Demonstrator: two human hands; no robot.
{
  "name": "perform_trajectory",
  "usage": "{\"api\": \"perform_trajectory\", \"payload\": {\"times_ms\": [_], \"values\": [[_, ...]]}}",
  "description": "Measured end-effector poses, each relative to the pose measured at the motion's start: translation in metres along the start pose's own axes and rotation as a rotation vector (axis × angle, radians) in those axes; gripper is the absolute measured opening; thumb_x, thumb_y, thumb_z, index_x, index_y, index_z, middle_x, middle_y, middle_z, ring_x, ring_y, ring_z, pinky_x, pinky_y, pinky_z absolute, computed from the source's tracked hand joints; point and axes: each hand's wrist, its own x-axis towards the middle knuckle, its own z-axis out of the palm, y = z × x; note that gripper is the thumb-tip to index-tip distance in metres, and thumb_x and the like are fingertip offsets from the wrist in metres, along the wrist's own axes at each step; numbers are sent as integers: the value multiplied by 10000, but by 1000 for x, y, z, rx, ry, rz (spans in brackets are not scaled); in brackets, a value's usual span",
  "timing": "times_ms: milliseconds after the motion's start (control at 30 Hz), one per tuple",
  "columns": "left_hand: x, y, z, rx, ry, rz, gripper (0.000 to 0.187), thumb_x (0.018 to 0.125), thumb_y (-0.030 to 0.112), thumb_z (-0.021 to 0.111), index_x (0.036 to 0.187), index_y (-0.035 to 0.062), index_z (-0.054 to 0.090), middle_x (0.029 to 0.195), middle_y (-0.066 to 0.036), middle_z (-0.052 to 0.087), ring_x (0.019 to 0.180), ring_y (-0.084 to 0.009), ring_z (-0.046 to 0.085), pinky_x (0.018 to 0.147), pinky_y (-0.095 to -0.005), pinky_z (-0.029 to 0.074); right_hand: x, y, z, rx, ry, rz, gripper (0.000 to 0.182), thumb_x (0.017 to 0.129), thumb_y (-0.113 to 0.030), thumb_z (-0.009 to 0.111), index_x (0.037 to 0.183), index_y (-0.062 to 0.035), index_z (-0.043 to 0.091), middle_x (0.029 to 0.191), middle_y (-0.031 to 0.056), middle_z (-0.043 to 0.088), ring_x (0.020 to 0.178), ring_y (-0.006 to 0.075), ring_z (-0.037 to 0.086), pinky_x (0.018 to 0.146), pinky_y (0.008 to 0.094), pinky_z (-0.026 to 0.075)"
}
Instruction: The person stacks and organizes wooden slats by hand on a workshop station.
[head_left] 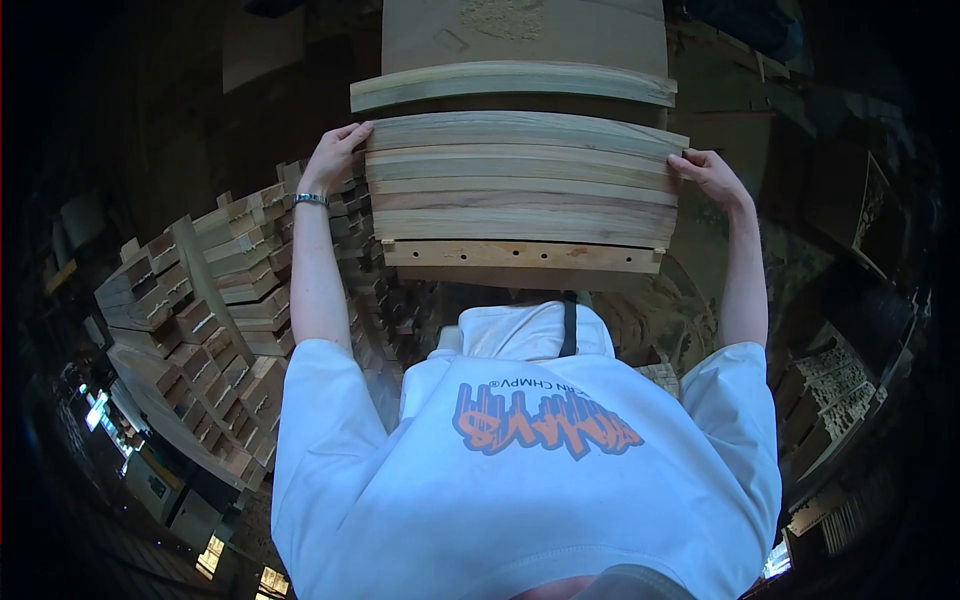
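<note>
Several wooden boards [525, 190] lie side by side across a bench in front of me, their ends roughly lined up. My left hand [340, 155] pinches the left end of the farthest board [520, 131] of this group, thumb on top. At the opposite end, the fingers of my right hand [708, 173] grip the right end of the same board, near its seam with the neighbouring one. Beyond a dark gap lies a separate, slightly bowed-looking board [515, 82]. Along the near side runs a pale wooden rail [490, 256] with several dark holes.
Behind the boards extends a flat panel [430, 35] with a patch of sawdust [503, 17]. To the left stand large stacks of cut wood pieces [220, 290]. More stacked pieces [840, 385] are at the right, and a grey machine-like box [165, 490] is at lower left.
</note>
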Motion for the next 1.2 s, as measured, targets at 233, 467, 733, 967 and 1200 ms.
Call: {"api": "perform_trajectory", "payload": {"times_ms": [233,467,733,967,1200], "values": [[7,1,-8,-99,-134,-74,391,952,359,594,1163,32,632,1085,-26,643,1012,-127,568,915,-324,437,-4,-6,-1,0,-5,-19,542,880,-475,660,1119,11,678,1024,44,684,1023,127,572,962,301,386],[-2,3,-2,-155,-47,-48,444,960,360,570,1206,-9,599,1155,-83,631,1081,-169,565,952,-337,434,4,7,-12,27,-66,7,666,855,-529,657,1245,8,603,1229,120,618,1173,208,541,1039,329,359],[35,19,5,-319,208,178,348,969,191,573,1203,-66,585,1187,-141,623,1130,-231,588,985,-383,497,48,-29,-31,-61,191,16,716,847,-634,592,1247,-41,626,1264,162,608,1237,241,521,1063,331,346],[37,16,12,-162,252,172,352,938,220,629,1169,-45,624,1150,-108,645,1049,-189,616,964,-358,505,55,-14,-31,196,132,92,627,840,-551,667,1228,-58,639,1108,70,661,1003,149,601,864,303,473],[6,-3,15,-192,213,107,440,915,253,666,1249,-20,580,1175,-90,634,1063,-155,598,906,-311,502,39,-7,-24,256,-10,139,579,832,-473,716,1223,-54,631,1061,21,664,935,113,613,783,285,505]]}}
